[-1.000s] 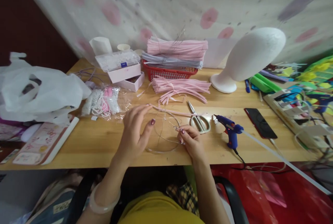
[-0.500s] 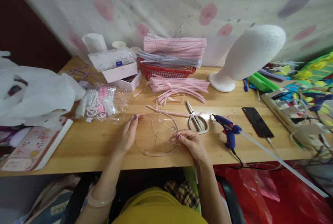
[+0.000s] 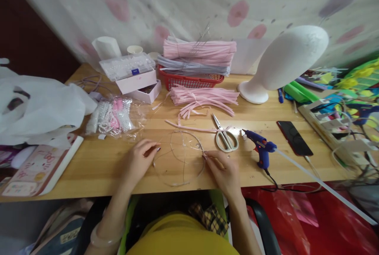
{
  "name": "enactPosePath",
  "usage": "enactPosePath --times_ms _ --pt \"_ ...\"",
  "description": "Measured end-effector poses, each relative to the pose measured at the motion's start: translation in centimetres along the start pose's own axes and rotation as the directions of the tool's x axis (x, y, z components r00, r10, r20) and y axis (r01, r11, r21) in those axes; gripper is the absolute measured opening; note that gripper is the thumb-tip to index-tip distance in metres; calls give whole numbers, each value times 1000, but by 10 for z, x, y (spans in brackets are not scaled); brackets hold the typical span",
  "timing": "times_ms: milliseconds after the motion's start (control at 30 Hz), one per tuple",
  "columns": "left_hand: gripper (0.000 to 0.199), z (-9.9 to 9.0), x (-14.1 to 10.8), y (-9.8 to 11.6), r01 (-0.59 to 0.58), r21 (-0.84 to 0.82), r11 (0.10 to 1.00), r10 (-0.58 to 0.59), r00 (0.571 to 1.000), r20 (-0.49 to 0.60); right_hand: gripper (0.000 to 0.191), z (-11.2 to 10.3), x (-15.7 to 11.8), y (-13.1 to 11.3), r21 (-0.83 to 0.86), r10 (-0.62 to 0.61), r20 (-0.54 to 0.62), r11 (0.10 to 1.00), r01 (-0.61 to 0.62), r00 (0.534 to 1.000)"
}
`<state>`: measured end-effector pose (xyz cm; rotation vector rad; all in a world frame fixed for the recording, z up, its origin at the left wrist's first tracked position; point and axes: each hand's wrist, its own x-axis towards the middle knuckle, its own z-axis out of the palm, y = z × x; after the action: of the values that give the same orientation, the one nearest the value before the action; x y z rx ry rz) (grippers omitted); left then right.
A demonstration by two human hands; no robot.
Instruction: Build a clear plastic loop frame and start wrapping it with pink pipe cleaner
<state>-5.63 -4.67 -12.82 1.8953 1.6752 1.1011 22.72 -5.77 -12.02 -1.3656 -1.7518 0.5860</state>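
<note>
A thin wire frame of crossing hoops [image 3: 184, 163] rests on the wooden table between both hands. My right hand [image 3: 222, 168] pinches the frame's right edge between thumb and fingertips. To the left of the hoops, my left hand [image 3: 142, 158] has its fingers bent and the thumb and fingertips close together; whether thin wire lies between them is too small to tell. A pink strip [image 3: 192, 129] lies just behind the hoops. Scissors [image 3: 225, 136] with pale handles lie behind my right hand, and a blue glue gun [image 3: 261, 148] stands to their right.
Pink stems [image 3: 204, 99] lie before a red basket [image 3: 192, 82]. A white foam head form [image 3: 284, 65] stands at the back right, a black phone [image 3: 294, 138] at the right. Bagged beads [image 3: 114, 116], small boxes [image 3: 137, 81] and a white plastic bag [image 3: 44, 107] are left.
My left hand has moved slightly down and its fingers have curled in. The wire hoops have turned and shifted a little toward me, and my right hand has moved to their right edge.
</note>
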Motion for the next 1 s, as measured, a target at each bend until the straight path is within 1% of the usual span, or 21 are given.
enactPosePath --times_ms 67,167,233,300,367,433,500,600,633,667,733,767,800,867,900,933,1000 --pt "19 3 -7 -1 -48 77 996 51 998 -39 12 4 -2 -2 -53 -21 -60 998 17 998" --pt "22 6 -14 -3 -112 154 982 122 991 -62 13 10 -7 -2 -90 -34 -139 996 22 990" --pt "24 6 -16 -3 -135 174 976 148 987 -65 13 12 -11 0 -82 -26 -163 997 12 986" --pt "23 6 -16 -3 -144 180 973 158 985 -71 14 13 -14 3 -64 12 -168 998 -23 986" --pt "21 5 -14 -2 -138 166 976 153 985 -79 15 14 -15 6 -37 67 -152 997 -73 986" --pt "19 4 -11 2 -119 118 986 130 987 -91 14 15 -14 6 7 99 -108 995 -99 989" --pt "20 3 -7 7 -96 51 994 101 991 -93 13 14 -13 4 64 90 -80 994 -85 993" --pt "25 -1 -1 14 -99 -41 994 96 993 -71 17 10 -9 -2 107 43 -82 994 -35 996" --pt "26 -3 1 14 -98 -68 993 94 994 -60 18 7 -8 -5 118 40 -57 992 -34 998" --pt "26 -6 2 12 -90 -95 991 85 995 -49 18 4 -7 -6 138 43 -9 990 -41 999" --pt "23 -14 3 6 -28 -156 987 22 999 -39 20 -6 -5 -7 206 69 93 975 -87 993" --pt "20 -19 3 2 23 -202 979 -33 998 -46 20 -11 -4 -5 234 89 115 965 -114 989" --pt "17 -24 2 -2 74 -258 963 -93 994 -61 19 -15 -2 -4 245 113 108 960 -137 988" --pt "15 -34 0 -10 144 -367 919 -196 974 -109 17 -20 1 -1 207 149 38 966 -154 988" --pt "15 -38 -2 -13 163 -405 899 -234 963 -131 16 -20 3 0 168 145 16 975 -145 989" --pt "16 -42 -3 -16 174 -428 887 -260 954 -151 16 -18 5 0 125 119 19 985 -121 993" --pt "17 -47 -8 -20 192 -440 877 -295 939 -179 16 -9 8 -4 49 25 98 998 -30 995"
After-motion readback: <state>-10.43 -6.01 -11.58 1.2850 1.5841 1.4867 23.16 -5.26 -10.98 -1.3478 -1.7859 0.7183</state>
